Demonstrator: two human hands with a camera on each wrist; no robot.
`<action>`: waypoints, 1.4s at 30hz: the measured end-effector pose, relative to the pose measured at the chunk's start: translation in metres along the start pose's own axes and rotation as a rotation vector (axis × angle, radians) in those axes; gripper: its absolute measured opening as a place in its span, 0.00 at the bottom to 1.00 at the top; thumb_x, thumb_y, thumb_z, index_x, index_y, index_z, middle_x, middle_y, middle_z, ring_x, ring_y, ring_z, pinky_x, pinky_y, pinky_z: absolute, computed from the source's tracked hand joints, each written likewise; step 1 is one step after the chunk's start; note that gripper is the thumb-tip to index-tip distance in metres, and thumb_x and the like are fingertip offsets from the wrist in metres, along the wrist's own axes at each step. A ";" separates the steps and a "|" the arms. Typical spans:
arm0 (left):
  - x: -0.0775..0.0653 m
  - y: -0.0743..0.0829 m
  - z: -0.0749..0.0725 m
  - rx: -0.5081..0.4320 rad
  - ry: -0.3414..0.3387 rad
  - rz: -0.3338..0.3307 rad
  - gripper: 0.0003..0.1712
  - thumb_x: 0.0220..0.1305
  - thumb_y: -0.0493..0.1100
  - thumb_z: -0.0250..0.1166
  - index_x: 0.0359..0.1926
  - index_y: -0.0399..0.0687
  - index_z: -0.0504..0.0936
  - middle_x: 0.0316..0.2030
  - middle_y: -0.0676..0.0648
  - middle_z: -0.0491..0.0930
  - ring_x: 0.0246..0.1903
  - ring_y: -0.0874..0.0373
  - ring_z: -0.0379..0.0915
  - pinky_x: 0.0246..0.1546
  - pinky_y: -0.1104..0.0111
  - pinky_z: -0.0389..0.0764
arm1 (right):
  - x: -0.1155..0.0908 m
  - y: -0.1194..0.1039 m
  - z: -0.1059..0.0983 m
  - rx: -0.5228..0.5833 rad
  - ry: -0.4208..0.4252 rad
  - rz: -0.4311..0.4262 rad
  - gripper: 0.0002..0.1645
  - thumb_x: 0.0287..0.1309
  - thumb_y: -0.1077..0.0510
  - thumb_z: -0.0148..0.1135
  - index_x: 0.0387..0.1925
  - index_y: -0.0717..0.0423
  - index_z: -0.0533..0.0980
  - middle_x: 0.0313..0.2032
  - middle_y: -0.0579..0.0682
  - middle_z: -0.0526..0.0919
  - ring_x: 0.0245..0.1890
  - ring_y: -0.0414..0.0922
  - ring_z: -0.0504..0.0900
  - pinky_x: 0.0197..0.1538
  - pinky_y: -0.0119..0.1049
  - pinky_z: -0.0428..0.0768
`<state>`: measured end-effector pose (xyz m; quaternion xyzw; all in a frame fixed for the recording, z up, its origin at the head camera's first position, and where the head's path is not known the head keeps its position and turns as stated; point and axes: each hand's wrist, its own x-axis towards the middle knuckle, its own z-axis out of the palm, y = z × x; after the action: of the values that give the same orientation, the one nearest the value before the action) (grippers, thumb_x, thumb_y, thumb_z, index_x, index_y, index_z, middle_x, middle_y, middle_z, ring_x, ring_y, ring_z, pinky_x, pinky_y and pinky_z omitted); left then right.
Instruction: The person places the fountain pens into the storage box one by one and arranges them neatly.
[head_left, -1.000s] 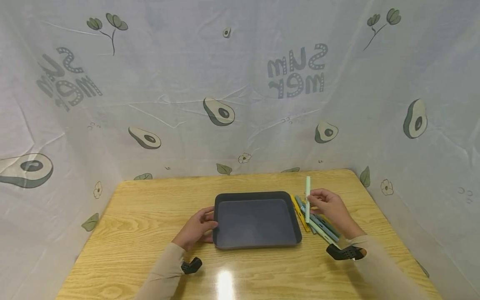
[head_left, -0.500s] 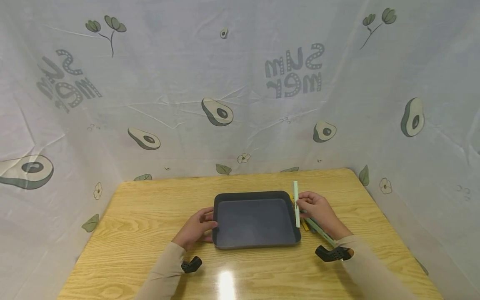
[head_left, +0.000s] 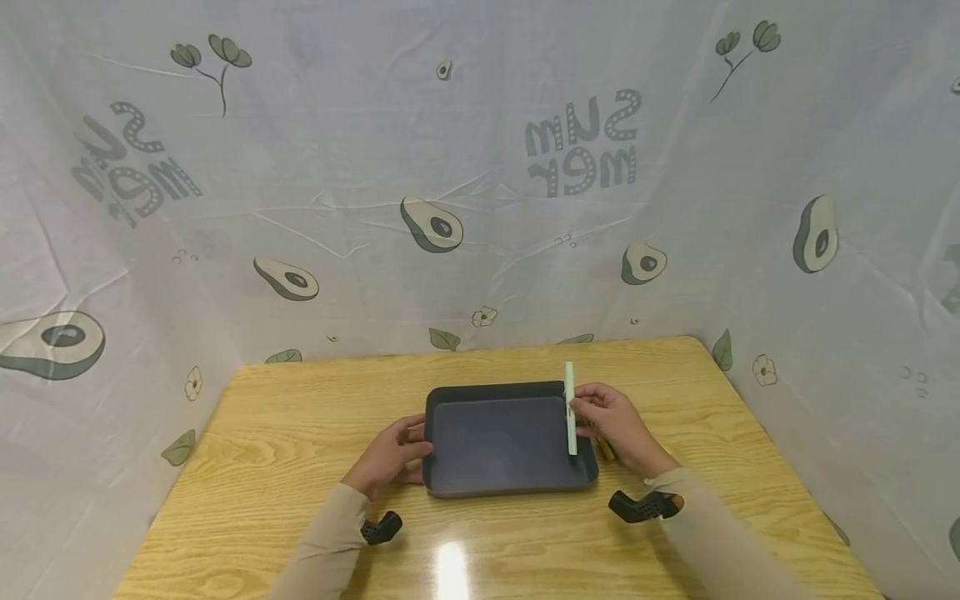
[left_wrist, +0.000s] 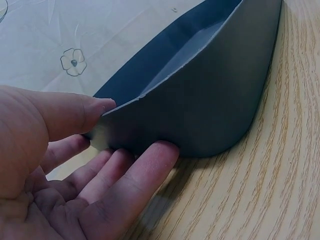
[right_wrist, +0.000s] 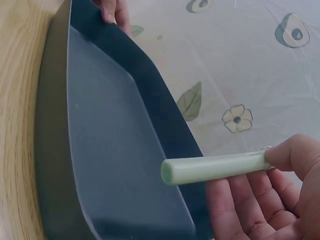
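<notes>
Rod [head_left: 570, 417], a single slim, straight, pale green one with a smooth surface, is held above the right end of a shallow, dark grey rectangular tray [head_left: 495, 450], pinched between the thumb and fingers of a person's right hand [head_left: 618, 425]. In the head view its far end reaches past the tray's back rim; whether it touches that rim cannot be told. The one tray, round-cornered, shows a flat floor within raised walls. At its opposite end, the left hand [head_left: 390, 454] grips it, thumb at the rim, fingers against the outer wall. Just right of the tray, a short stretch of one narrow yellow piece [head_left: 605, 450] shows, the rest hidden behind the right hand. Two beige sleeves [head_left: 322, 537], cut off below, and two black wrist mounts [head_left: 641, 506] appear over a light wood-grain table [head_left: 262, 450], backed by a whitish avocado-print sheet [head_left: 360, 125]
</notes>
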<state>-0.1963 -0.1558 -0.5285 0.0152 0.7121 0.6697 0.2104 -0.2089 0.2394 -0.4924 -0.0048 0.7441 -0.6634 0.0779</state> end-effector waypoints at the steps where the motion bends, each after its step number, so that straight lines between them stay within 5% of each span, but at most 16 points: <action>1: 0.000 0.000 0.000 -0.001 0.001 0.000 0.37 0.73 0.35 0.64 0.78 0.44 0.61 0.64 0.31 0.71 0.52 0.45 0.81 0.41 0.52 0.89 | 0.001 0.000 0.003 0.003 -0.004 -0.002 0.20 0.73 0.58 0.62 0.57 0.69 0.72 0.40 0.48 0.82 0.38 0.41 0.82 0.41 0.38 0.89; 24: -0.002 -0.004 0.000 0.009 0.029 -0.003 0.36 0.73 0.34 0.63 0.78 0.43 0.62 0.63 0.31 0.72 0.50 0.46 0.82 0.39 0.53 0.89 | 0.020 0.008 0.076 0.057 -0.065 0.063 0.17 0.70 0.63 0.63 0.54 0.70 0.76 0.42 0.55 0.86 0.42 0.43 0.86 0.47 0.41 0.88; 42: 0.000 -0.001 0.002 0.010 0.047 -0.001 0.35 0.73 0.35 0.64 0.77 0.45 0.65 0.62 0.33 0.73 0.51 0.46 0.80 0.39 0.53 0.89 | 0.030 0.002 0.139 -0.014 -0.161 0.138 0.16 0.69 0.64 0.63 0.54 0.71 0.78 0.41 0.59 0.86 0.37 0.45 0.86 0.46 0.44 0.89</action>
<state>-0.1952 -0.1538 -0.5290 0.0002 0.7202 0.6662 0.1937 -0.2214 0.0992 -0.5126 -0.0075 0.7385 -0.6489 0.1830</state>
